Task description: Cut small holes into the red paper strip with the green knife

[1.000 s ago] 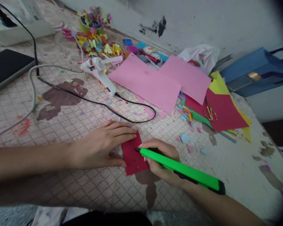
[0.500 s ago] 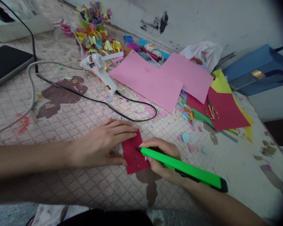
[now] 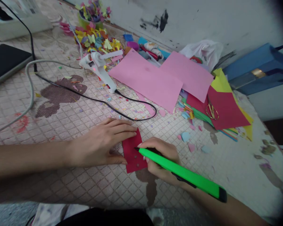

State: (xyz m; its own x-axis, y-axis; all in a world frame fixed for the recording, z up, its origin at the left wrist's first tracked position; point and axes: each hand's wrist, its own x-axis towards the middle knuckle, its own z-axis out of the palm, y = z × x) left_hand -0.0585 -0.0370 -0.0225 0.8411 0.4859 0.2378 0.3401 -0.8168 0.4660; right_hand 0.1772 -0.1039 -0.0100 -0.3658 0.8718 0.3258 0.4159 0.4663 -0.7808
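Note:
My left hand (image 3: 103, 142) lies flat, fingers stretched out, with its fingertips and thumb on the left side of a small red paper strip (image 3: 132, 159). Two small greyish dots show on the strip's lower half. In my right hand (image 3: 163, 157) is a long bright green pen-shaped tool (image 3: 181, 172) with a black pointed tip and a black rear end; its exact kind is unclear. Its tip is at the strip, right of my left fingers. Whether it presses into the paper I cannot tell. My right fingers wrap round the tool's front part.
A white glue gun (image 3: 101, 70) and its black cable (image 3: 122, 113) lie beyond my hands. Pink sheets (image 3: 151, 80), red paper (image 3: 228, 110) and gold-handled scissors (image 3: 212, 112) are to the right. Paper scraps (image 3: 185, 136) are scattered about. A black flat device (image 3: 8, 62) sits left.
The green tool has tilted a little, its rear end dropping lower, and its tip has shifted slightly left on the red strip. My left hand stays in place.

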